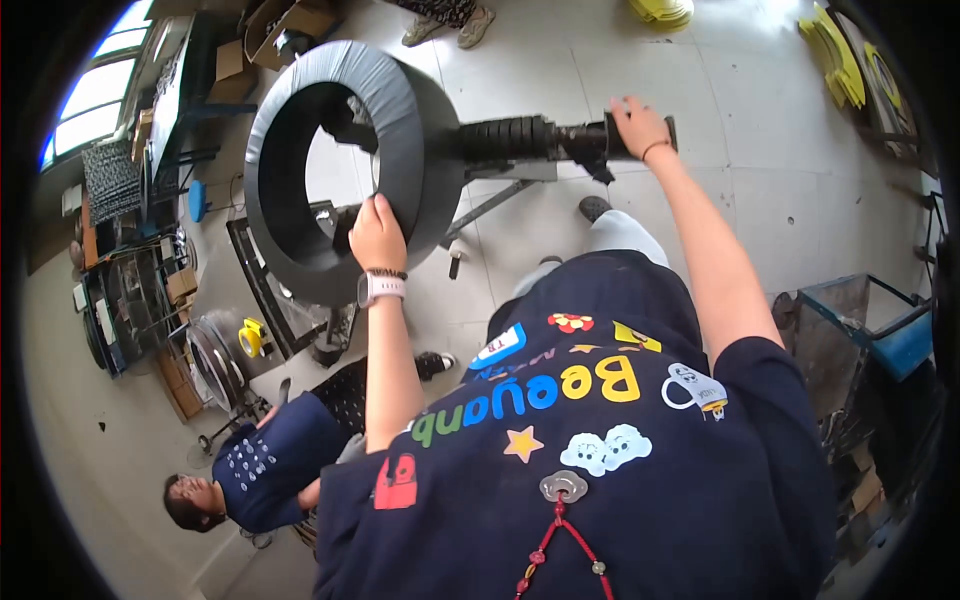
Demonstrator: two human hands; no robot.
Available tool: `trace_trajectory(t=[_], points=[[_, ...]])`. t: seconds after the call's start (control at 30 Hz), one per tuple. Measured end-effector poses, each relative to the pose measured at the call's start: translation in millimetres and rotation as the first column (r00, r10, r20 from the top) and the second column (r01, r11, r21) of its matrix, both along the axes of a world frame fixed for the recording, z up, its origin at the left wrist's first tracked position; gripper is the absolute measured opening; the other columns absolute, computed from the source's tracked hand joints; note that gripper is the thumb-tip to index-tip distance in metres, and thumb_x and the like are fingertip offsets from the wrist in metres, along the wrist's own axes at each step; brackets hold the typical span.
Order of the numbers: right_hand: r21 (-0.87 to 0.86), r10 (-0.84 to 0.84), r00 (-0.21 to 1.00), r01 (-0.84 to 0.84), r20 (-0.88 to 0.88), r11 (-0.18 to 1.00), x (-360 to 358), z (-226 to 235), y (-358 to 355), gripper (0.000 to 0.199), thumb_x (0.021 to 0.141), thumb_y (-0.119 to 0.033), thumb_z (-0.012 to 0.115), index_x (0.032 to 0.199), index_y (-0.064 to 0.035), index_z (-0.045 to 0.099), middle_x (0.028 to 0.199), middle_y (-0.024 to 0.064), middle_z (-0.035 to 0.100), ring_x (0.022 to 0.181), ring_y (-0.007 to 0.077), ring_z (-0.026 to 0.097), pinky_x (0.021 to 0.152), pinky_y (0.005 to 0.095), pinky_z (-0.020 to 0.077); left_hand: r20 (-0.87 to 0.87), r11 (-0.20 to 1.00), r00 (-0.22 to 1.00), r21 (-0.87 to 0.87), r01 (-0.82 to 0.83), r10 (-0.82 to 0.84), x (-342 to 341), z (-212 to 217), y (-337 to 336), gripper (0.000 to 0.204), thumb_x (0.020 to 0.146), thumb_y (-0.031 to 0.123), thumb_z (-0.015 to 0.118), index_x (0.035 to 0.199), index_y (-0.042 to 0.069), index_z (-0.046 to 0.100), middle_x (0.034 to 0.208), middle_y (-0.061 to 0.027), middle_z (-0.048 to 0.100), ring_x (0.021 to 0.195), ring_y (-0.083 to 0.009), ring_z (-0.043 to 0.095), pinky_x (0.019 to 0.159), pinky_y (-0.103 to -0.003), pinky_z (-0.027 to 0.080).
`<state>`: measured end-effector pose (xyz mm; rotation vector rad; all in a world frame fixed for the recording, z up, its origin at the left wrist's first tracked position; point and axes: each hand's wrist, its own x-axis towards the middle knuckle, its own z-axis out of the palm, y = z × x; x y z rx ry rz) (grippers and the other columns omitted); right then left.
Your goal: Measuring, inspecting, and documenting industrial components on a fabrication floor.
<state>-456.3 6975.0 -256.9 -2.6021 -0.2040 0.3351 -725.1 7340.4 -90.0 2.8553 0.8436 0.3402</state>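
A large, wide black ring (440, 125) stands on its side ahead of me at the left, its upper face covered in shiny, wrinkled film. My left hand (378, 237), with a pale watch on the wrist, grips its near edge, thumb and fingers close together. From the ring's right side a black ribbed shaft (505, 138) runs out to the right. The fingers of my right hand (640, 130) curl over the dark block at the shaft's far end; their tips are partly hidden. Whatever bears the ring inside is mostly hidden.
A metal stand leg (490, 208) slopes below the shaft. Another person (265, 455) is at the lower left, and someone's shoes (475, 27) show at the top. Yellow rings (840, 65) lean at the upper right; a blue-edged bin (905, 345) stands at the right.
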Motion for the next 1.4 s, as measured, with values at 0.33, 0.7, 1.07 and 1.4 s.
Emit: trace_trajectory(t=[0.33, 0.7, 1.07, 1.4], points=[[0.030, -0.028, 0.999, 0.027, 0.045, 0.999, -41, 28, 14, 0.054, 0.091, -0.051, 0.051, 0.107, -0.0050, 0.072, 0.115, 0.0249, 0.067, 0.112, 0.0378, 0.063, 0.100, 0.0430, 0.0473, 0.002, 0.986, 0.987, -0.051, 0.158, -0.158, -39, 1, 26, 0.043, 0.105, 0.039, 0.039, 0.099, 0.003, 0.062, 0.090, -0.0269, 0.066, 0.085, -0.0498, 0.061, 0.072, -0.055, 0.046], [0.054, -0.175, 0.976, 0.170, 0.127, 0.984, -120, 28, -25, 0.054, 0.091, -0.051, 0.054, 0.113, -0.0037, 0.067, 0.111, 0.0265, 0.068, 0.108, 0.0415, 0.064, 0.098, 0.0459, 0.0484, 0.003, 0.970, 0.971, -0.024, 0.240, -0.240, -69, -6, 8, 0.046, 0.104, 0.045, 0.038, 0.103, 0.008, 0.065, 0.094, -0.0225, 0.068, 0.089, -0.0453, 0.063, 0.076, -0.051, 0.049], [0.061, -0.294, 0.956, 0.292, 0.022, 0.954, -255, 19, -103, 0.047, 0.097, -0.051, 0.049, 0.106, -0.0065, 0.061, 0.088, 0.0253, 0.069, 0.084, 0.0457, 0.066, 0.077, 0.0523, 0.0540, 0.105, 0.933, 0.957, -0.217, 0.287, -0.270, -114, 0, -41, 0.044, 0.105, 0.035, 0.044, 0.109, -0.003, 0.066, 0.094, -0.0262, 0.068, 0.085, -0.0416, 0.067, 0.072, -0.041, 0.051], [0.208, -0.334, 0.938, 0.309, 0.095, 0.928, -393, 8, -158, 0.042, 0.090, -0.031, 0.061, 0.113, 0.0041, 0.062, 0.087, 0.0192, 0.062, 0.079, 0.0386, 0.058, 0.077, 0.0461, 0.0443, 0.022, 0.985, 0.997, -0.157, 0.076, -0.074, -162, -17, -75, 0.053, 0.105, 0.038, 0.041, 0.102, -0.009, 0.066, 0.090, -0.0214, 0.070, 0.083, -0.0324, 0.065, 0.081, -0.038, 0.048]])
